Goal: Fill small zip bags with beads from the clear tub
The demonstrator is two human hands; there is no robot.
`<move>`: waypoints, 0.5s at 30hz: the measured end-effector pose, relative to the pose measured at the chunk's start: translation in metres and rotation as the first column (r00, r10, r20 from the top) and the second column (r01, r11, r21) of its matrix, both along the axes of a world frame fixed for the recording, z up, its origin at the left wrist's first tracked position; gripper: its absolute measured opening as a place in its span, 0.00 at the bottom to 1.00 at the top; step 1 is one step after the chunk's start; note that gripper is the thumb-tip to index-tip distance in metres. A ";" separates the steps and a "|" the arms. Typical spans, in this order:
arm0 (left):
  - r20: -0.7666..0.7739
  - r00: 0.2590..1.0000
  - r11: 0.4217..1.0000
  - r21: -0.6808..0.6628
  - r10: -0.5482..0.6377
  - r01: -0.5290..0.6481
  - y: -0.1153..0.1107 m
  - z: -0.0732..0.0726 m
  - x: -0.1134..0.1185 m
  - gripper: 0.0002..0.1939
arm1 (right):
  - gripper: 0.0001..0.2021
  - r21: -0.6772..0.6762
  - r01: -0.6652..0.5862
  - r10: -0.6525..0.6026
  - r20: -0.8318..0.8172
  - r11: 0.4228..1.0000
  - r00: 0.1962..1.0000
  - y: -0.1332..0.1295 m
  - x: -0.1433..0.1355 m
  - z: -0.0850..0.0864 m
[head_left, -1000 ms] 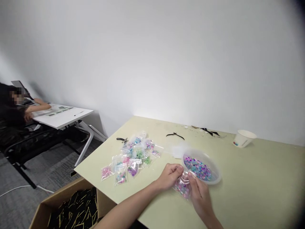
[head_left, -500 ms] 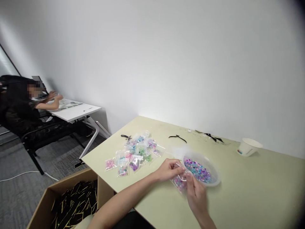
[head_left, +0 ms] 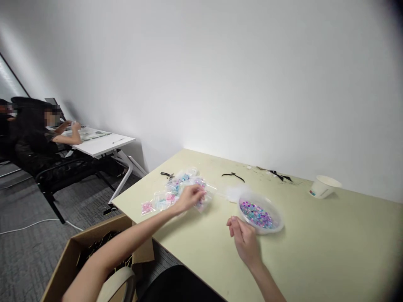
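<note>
Left fingers (head_left: 198, 194) pinch a clear, glossy bag (head_left: 206, 204) of pinkish-purple beads (head_left: 199, 204).

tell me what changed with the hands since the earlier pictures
The left hand has moved left and away from the person, carrying what appears to be the clear plastic bag of pastel beads to the pile of clear bead bags. The right hand has let go and remains beside the translucent plastic bowl. The bowl, white paper cup and black-handled pliers stayed put.

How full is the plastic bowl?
Partly full: purple and blue beads lie in the plastic bowl, with bare translucent wall showing above them, clearest at picture right. Bead depth: cannot tell.
</note>
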State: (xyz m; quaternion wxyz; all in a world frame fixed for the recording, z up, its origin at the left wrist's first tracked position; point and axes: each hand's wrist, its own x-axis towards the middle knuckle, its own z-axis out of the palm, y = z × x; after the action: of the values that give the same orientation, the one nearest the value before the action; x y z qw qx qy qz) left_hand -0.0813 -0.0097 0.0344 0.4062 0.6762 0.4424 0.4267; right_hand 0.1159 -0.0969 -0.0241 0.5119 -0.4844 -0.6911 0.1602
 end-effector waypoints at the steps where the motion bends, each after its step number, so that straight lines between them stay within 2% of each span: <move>1: -0.012 0.999 0.999 -0.009 0.046 -0.046 0.006 0.000 -0.016 0.17 | 0.21 0.008 -0.014 0.014 0.013 1.000 1.000 0.000 -0.002 0.000; 4: -0.033 0.984 0.984 -0.034 0.176 -0.177 0.026 -0.002 -0.056 0.19 | 0.20 0.020 -0.047 0.046 0.051 0.999 0.998 0.001 -0.006 -0.001; 7: -0.080 0.968 0.969 -0.060 0.236 -0.241 0.039 -0.005 -0.078 0.21 | 0.20 0.020 -0.058 0.057 0.084 0.998 0.995 0.003 -0.006 -0.004; 11: -0.168 0.951 0.962 -0.041 0.261 -0.271 0.047 -0.014 -0.083 0.21 | 0.20 0.036 -0.042 0.038 0.102 0.998 0.994 0.004 -0.003 -0.003; 15: -0.234 0.935 0.963 0.052 0.268 -0.263 0.056 -0.020 -0.080 0.20 | 0.20 0.056 -0.022 0.016 0.112 0.998 0.994 0.004 0.000 0.000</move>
State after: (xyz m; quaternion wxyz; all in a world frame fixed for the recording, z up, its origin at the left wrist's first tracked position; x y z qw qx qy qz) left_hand -0.1615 0.0464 0.0140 0.2817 0.6608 0.5710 0.3975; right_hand 0.1156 -0.0927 -0.0245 0.4845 -0.4711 -0.7276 0.1177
